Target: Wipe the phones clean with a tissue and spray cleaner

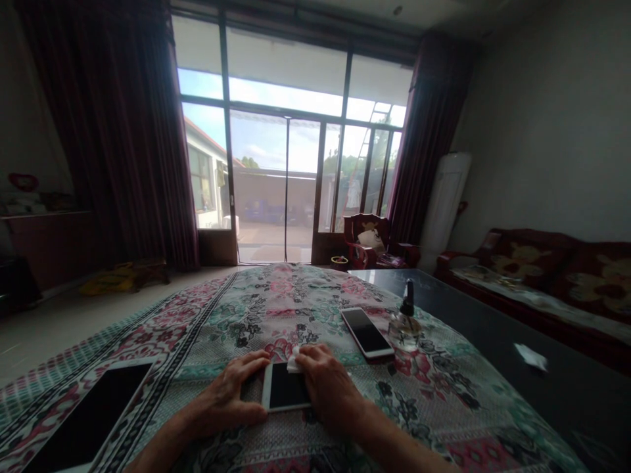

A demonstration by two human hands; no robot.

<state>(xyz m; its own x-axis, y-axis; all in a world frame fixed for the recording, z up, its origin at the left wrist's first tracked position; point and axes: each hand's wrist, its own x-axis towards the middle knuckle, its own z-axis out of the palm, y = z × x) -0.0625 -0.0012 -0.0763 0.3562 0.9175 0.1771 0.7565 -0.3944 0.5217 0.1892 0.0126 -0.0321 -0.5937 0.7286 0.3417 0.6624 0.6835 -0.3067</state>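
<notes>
A small white-framed tablet (286, 389) with a dark screen lies flat on the flowered cloth in front of me. My left hand (231, 391) grips its left end, thumb at the near corner and fingers at the far corner. Over the tablet's right part, my right hand (328, 384) presses a folded white tissue (293, 361) against the far edge of the screen. That hand hides the tablet's right end. A white smartphone (367, 333) lies screen up beyond my right hand. Beside it stands a clear spray bottle (405, 325) with a black top.
A larger white tablet (93, 420) lies at the near left. The patterned tablecloth (217, 335) covers much of the dark table (493, 328), where a crumpled white tissue (531, 357) rests at the right. Beyond are a wooden armchair (367, 240), a sofa (532, 263) and glass doors.
</notes>
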